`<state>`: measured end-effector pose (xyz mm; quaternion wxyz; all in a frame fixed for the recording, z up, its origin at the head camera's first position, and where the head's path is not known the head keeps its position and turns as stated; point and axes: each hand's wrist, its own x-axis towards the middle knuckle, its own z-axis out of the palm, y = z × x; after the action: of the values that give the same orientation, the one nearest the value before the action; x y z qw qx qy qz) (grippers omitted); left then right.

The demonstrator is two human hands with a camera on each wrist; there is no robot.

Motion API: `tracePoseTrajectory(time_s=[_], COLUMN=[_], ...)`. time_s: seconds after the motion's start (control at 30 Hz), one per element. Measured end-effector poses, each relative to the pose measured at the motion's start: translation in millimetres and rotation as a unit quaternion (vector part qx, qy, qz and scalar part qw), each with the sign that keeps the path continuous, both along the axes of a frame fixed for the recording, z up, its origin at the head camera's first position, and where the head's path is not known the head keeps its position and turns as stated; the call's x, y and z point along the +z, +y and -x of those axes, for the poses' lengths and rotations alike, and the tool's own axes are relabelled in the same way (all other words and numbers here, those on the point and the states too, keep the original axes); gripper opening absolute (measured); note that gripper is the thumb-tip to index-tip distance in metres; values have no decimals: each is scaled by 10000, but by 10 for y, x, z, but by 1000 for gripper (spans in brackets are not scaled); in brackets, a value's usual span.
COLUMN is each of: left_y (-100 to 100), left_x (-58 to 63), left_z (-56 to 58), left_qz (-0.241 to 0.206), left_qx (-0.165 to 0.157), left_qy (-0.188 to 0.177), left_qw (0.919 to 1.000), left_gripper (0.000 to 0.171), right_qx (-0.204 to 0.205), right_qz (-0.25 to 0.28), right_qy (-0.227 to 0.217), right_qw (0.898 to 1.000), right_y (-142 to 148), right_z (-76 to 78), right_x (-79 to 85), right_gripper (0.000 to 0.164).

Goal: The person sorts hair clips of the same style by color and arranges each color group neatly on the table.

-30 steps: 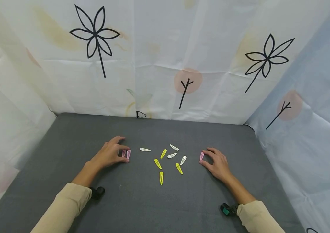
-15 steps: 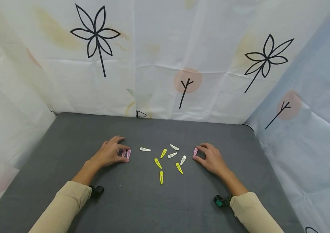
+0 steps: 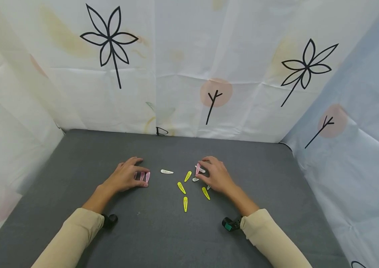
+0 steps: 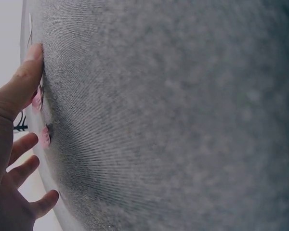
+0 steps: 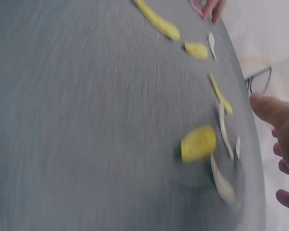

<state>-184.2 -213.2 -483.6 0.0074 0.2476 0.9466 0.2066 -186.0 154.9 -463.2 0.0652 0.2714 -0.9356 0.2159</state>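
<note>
At the left, my left hand [image 3: 127,175] rests low over the table, its thumb and forefinger at the two ends of a pink hair clip [image 3: 147,176]. More pink clips [image 4: 45,137] lie beside it under the palm, partly hidden by the fingers. My right hand [image 3: 217,175] pinches another pink hair clip [image 3: 198,169] end to end, above the scattered clips. It overlaps a white clip [image 3: 202,170] in the head view and half covers two other white ones. In the right wrist view the right thumb [image 5: 272,109] shows, the held clip mostly hidden behind it.
Several yellow clips [image 3: 185,204] lie in the middle of the grey table [image 3: 162,238]. One white clip [image 3: 167,172] sits between them and the left hand. A patterned white cloth [image 3: 182,74] hangs behind the table and on both sides.
My right hand has travelled left with the pink hair clip, from the right of the scattered clips to over the white ones. The left hand has stayed in place.
</note>
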Motion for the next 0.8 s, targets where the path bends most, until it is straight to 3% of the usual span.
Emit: tracePoseTrajectory(time_s=[0.47,0.8], left_y=[-23,-8], left_x=[-36,-33], left_z=[13,28], left_qz=[95,264], left_qx=[-95,-109], left_qy=[164,239], left_qw=[9998,9993], left_gripper=[55,56], right_qx=[739,697], right_qz=[-362,-954], right_qy=[164,299], right_qw=[9965,9925], right_y=[-932,-1313], right_z=[-83,-114], right_x=[-48,-126], right_gripper=[51,52])
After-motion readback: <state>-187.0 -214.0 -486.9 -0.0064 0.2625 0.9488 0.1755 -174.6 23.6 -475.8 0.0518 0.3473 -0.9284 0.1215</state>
